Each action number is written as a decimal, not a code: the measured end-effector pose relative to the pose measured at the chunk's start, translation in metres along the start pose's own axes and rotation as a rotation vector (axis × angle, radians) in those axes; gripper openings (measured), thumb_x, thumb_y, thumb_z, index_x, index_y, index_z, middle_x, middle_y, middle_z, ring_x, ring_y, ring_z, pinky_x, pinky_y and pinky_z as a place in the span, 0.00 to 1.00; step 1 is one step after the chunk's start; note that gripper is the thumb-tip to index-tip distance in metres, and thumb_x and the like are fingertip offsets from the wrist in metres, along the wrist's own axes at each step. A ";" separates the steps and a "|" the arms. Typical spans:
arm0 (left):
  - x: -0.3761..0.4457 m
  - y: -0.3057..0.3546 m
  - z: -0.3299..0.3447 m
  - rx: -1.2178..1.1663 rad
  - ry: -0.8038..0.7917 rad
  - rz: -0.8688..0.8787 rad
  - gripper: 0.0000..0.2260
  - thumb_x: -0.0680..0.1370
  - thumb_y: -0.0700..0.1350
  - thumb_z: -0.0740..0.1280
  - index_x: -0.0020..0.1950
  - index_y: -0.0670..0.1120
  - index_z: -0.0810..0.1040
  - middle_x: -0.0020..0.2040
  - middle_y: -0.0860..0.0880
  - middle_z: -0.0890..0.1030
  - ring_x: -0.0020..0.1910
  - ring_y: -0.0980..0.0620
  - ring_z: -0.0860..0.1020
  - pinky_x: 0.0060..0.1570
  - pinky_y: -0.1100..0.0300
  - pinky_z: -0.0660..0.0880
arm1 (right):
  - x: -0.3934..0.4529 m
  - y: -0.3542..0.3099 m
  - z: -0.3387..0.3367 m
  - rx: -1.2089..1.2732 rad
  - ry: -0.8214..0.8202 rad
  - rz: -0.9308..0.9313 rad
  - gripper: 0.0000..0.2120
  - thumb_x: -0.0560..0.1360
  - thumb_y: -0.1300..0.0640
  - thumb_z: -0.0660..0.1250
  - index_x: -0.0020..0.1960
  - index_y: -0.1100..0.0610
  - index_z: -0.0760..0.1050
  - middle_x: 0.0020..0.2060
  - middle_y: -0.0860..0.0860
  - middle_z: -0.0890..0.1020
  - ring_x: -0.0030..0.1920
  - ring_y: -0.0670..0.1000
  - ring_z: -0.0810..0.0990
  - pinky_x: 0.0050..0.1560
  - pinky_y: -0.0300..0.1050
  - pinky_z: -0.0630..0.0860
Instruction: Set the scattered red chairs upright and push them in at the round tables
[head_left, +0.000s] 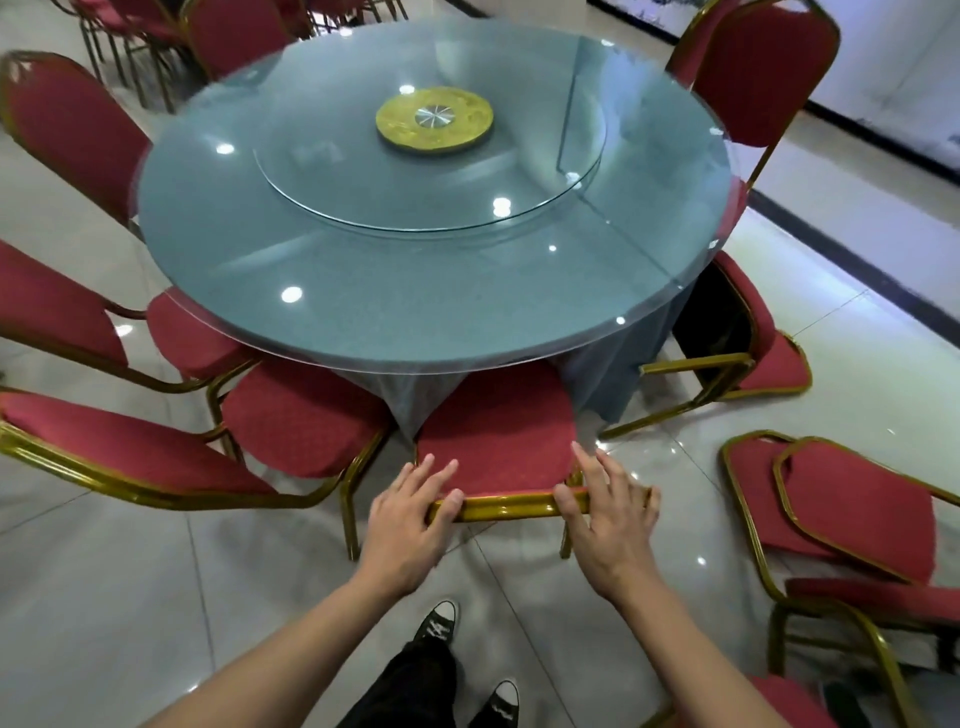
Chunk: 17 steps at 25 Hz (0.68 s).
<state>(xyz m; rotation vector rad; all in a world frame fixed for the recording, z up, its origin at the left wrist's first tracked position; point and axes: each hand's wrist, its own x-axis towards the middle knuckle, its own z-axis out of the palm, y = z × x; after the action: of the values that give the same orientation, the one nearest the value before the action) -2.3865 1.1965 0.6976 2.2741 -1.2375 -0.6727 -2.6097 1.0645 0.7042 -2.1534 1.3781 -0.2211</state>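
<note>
A round table (363, 322) with a glass top and blue cloth fills the middle. One red chair (493, 431) with a gold frame stands upright at its near edge, the seat partly under the top. My left hand (410, 525) and my right hand (608, 525) rest on the chair's gold top rail, fingers stretched forward, thumbs against the rail. To the right, another red chair (748, 343) lies tipped over beside the tablecloth. At the near right stand two more red chairs (862, 514), one nested on the other and away from the table.
Several upright red chairs ring the table's left side (301, 415) and far side (753, 73). A glass turntable (322, 208) with a gold hub lies on the table. The floor is glossy tile; my shoes (441, 623) are just behind the chair. A wall runs along the right.
</note>
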 end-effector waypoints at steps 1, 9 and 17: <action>0.003 -0.004 -0.001 -0.020 0.035 -0.014 0.36 0.73 0.78 0.40 0.75 0.66 0.66 0.79 0.55 0.63 0.80 0.52 0.55 0.75 0.43 0.59 | 0.001 -0.005 0.002 0.005 -0.011 0.001 0.39 0.73 0.22 0.35 0.80 0.35 0.52 0.79 0.47 0.57 0.79 0.50 0.52 0.77 0.66 0.35; 0.026 -0.030 -0.032 0.008 0.014 -0.052 0.33 0.75 0.73 0.46 0.76 0.62 0.67 0.78 0.51 0.67 0.79 0.50 0.58 0.77 0.50 0.55 | 0.015 -0.038 0.021 0.037 -0.092 -0.010 0.38 0.73 0.23 0.34 0.80 0.35 0.49 0.79 0.47 0.56 0.80 0.50 0.47 0.75 0.66 0.29; 0.032 -0.034 -0.030 -0.011 0.024 -0.077 0.31 0.76 0.72 0.47 0.76 0.64 0.65 0.80 0.52 0.62 0.81 0.49 0.53 0.77 0.46 0.54 | 0.018 -0.042 0.019 0.006 -0.096 0.000 0.39 0.74 0.23 0.33 0.81 0.36 0.47 0.78 0.47 0.57 0.80 0.50 0.49 0.75 0.67 0.31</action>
<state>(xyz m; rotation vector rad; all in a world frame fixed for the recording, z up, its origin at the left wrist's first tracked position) -2.3317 1.1904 0.6938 2.3240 -1.1373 -0.6766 -2.5603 1.0684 0.7083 -2.1306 1.3220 -0.1204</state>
